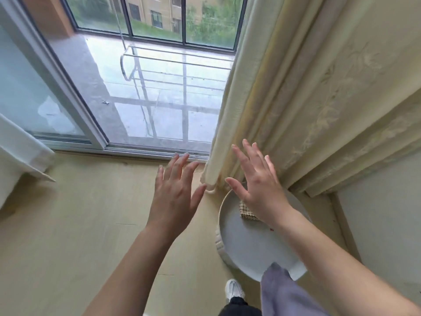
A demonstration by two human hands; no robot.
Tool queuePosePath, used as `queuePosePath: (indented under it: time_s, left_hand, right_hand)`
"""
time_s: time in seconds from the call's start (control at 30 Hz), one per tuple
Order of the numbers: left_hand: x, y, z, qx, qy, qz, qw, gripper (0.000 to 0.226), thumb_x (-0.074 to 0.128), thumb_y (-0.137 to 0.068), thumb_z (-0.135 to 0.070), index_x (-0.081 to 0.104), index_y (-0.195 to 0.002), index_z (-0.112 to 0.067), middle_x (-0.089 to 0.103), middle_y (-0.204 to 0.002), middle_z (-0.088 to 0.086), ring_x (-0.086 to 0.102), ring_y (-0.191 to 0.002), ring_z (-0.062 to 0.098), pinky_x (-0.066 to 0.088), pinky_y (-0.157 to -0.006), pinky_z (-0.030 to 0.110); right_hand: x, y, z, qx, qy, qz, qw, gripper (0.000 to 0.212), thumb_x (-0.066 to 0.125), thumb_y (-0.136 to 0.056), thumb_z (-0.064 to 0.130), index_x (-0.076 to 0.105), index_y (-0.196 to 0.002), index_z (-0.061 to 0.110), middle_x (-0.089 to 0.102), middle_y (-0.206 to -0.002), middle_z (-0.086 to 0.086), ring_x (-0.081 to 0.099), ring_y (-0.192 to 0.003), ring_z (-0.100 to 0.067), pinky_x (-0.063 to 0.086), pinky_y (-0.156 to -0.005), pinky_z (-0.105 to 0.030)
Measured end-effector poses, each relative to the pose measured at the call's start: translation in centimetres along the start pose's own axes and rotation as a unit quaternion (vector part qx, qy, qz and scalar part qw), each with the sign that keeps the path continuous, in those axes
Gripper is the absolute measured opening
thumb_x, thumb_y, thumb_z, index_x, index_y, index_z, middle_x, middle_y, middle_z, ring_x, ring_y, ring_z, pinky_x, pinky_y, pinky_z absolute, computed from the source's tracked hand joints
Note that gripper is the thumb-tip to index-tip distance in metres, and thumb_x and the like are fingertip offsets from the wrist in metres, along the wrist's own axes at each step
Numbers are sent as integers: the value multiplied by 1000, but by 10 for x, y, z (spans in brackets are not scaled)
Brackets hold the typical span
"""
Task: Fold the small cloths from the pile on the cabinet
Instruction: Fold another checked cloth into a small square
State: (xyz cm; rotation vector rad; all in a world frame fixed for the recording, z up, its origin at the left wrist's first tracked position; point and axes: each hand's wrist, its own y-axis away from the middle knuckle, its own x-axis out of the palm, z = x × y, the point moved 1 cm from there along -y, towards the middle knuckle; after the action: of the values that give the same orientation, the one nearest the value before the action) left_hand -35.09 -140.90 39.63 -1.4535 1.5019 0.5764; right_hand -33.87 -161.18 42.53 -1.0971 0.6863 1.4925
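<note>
Hovering with empty, spread grip: left hand (175, 197) above floor (79, 224), right hand (257, 185) above round cabinet (246, 242)

Here's the round white cabinet (248, 242), standing on the pale wood floor (79, 224) right against the curtain foot, its flat grey-white top ringed by a low rim. One small beige checked cloth (247, 213) lies on the far part of the top, with tiny red specks (271, 229) just beside it. At the near rim a lilac cloth (284, 293) overlaps the edge, though whether it rests there is unclear.
</note>
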Motion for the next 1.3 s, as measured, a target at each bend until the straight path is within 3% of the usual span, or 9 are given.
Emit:
queuePosePath:
  time_s: [0.23, 0.43, 0.63, 0.93, 1.13, 1.3]
  left_hand:
    - [-121, 40, 110, 45, -29, -24, 998, 44, 37, -93, -43, 40, -131, -20, 45, -145, 10, 33, -142, 30, 32, -110, 58]
    - [-185, 37, 212, 20, -21, -53, 998, 46, 34, -94, -43, 46, -130, -17, 43, -146, 9, 30, -143, 29, 29, -112, 55]
    - [-230, 13, 342, -4, -27, -76, 997, 45, 36, -93, -43, 48, -128, -18, 43, -145, 6, 28, -143, 25, 27, -113, 56]
    - [-331, -28, 530, -39, -36, -100, 994, 40, 39, -91, -39, 50, -123, -18, 48, -141, 8, 33, -140, 27, 32, -109, 55]
    - [-391, -40, 661, -42, -53, -99, 993, 40, 38, -92, -41, 50, -123, -18, 47, -141, 8, 34, -139, 28, 33, -109, 56]
    - [-445, -40, 772, -18, -52, -68, 996, 41, 37, -92, -38, 52, -123, -16, 47, -140, 8, 35, -139, 28, 32, -109, 59]
  right_hand:
    - [48, -16, 151, -14, -27, -40, 999, 70, 47, -93, 50, 18, -154, 32, 15, -163, -1, 6, -152, -22, 8, -118, -49]
    - [97, -68, 243, -43, -20, -38, 998, 68, 42, -93, 53, 21, -154, 30, 18, -163, -3, 9, -151, -22, 17, -120, -53]
    - [162, -159, 336, -71, -30, -35, 996, 70, 37, -92, 57, 20, -154, 30, 17, -163, -2, 10, -151, -23, 15, -119, -48]
    - [234, -312, 497, -116, -38, -15, 992, 68, 53, -95, 44, 23, -154, 26, 18, -163, -5, 13, -151, -27, 18, -119, -49]
    - [295, -379, 611, -143, -37, -11, 989, 68, 37, -92, 55, 25, -154, 27, 20, -162, -5, 14, -151, -26, 21, -119, -49]
    - [356, -417, 709, -124, -38, -19, 991, 64, 55, -95, 41, 31, -152, 23, 22, -161, -8, 18, -149, -29, 23, -118, -48]
